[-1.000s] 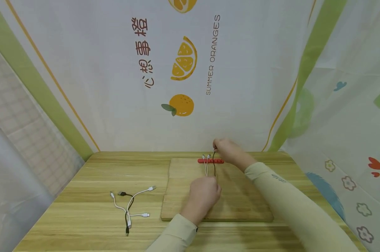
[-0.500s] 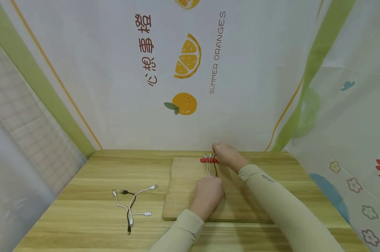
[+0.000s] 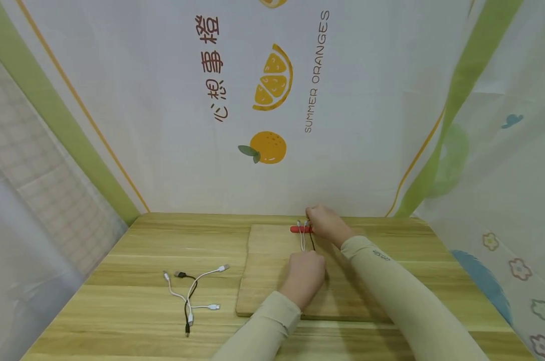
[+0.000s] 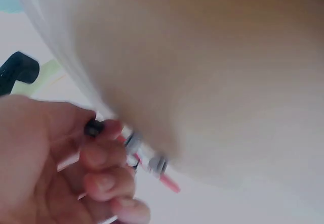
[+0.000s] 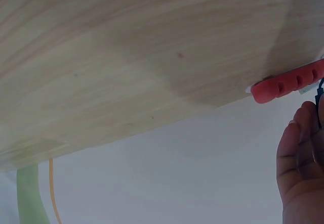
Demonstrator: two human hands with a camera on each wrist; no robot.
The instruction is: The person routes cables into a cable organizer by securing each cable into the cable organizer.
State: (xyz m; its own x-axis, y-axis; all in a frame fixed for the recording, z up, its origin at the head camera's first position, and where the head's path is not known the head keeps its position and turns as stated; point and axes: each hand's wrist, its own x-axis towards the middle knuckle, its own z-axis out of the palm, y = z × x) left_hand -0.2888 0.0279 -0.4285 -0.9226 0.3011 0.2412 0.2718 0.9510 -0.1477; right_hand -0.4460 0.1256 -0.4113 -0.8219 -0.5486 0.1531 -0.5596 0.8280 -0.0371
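Note:
In the head view, a red cable clip (image 3: 296, 229) lies at the far edge of a wooden board (image 3: 267, 281). Two white cables (image 3: 302, 241) run through it, their plugs pointing away. A black cable (image 3: 312, 239) spans between both hands, beside the white ones. My right hand (image 3: 326, 224) pinches its far end just behind the clip and covers the clip's right part. The right wrist view shows the slotted clip (image 5: 283, 86) close to those fingers. Nearer, my left hand (image 3: 306, 276) grips the cable's near end; a black plug (image 4: 93, 128) shows between thumb and finger in the left wrist view.
A loose group of white and black USB cables (image 3: 189, 300) lies on the wooden table (image 3: 132, 281), left of the board. A white curtain (image 3: 200, 170) with orange prints hangs behind the table's far edge.
The right hand has lowered slightly toward the red cable clip with the black cable, now covering the clip's right part. The left hand keeps its grip. The head view has shifted a little.

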